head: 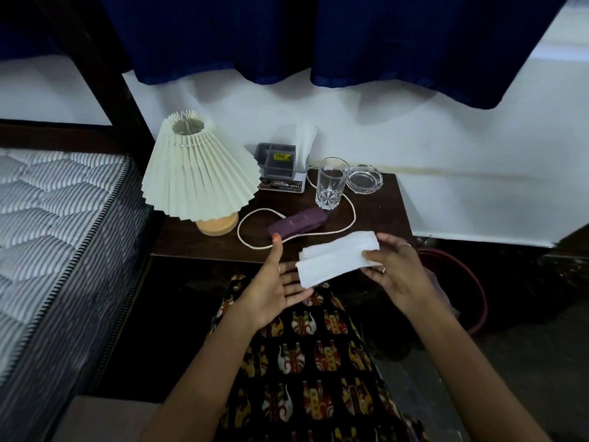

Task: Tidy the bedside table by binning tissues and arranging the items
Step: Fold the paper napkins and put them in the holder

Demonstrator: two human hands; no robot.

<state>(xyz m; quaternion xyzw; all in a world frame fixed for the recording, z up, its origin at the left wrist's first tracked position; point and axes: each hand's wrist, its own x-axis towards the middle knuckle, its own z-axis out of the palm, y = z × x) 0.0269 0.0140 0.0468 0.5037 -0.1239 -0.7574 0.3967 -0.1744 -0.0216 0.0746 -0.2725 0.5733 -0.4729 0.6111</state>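
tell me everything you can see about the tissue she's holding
The tissue is white, thin paper with a faintly embossed look, folded flat into a long rectangle with layered edges showing along its upper left side. It is clean-looking and uncrumpled. It is held in the air just in front of the bedside table, tilted so its right end sits higher. The right hand pinches its right end; the open left hand is under its lower left corner.
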